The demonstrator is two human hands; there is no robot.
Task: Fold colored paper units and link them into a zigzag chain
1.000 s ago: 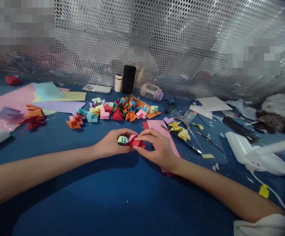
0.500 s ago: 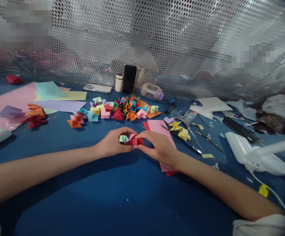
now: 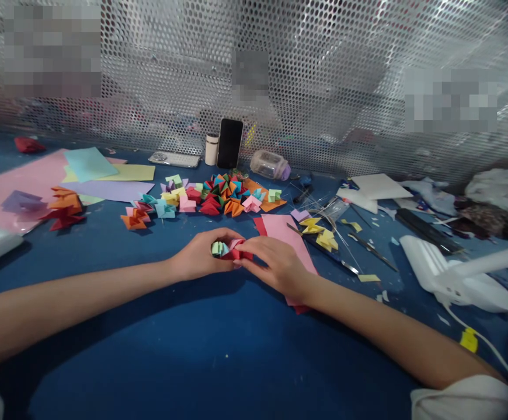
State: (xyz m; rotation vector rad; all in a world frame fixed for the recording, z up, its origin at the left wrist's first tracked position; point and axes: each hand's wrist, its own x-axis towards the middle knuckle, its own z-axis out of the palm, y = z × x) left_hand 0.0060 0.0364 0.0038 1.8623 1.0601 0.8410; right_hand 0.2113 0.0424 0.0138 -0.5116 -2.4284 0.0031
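Both my hands meet at the middle of the blue table [image 3: 192, 350] around a small folded-paper piece [image 3: 228, 249] in red, pink and pale green. My left hand [image 3: 201, 256] curls round its left side, fingers closed on it. From the right, my right hand [image 3: 275, 265] pinches the red end between thumb and fingers. Part of the paper piece is hidden under the fingers. A pink sheet [image 3: 286, 230] over a red one lies under my right wrist.
A heap of coloured folded modules [image 3: 219, 195] lies behind my hands, with orange and red ones [image 3: 63, 207] at the left. Flat paper sheets [image 3: 100, 172], two phones [image 3: 230, 143], a jar [image 3: 271, 164], yellow folds [image 3: 322, 233], wires, scissors and a white lamp [image 3: 455, 274] crowd the back and right. A perforated metal screen [image 3: 324, 87] closes the far edge.
My right hand's fingers have slid down over the red end of the paper piece, covering more of it. My left hand has barely moved.
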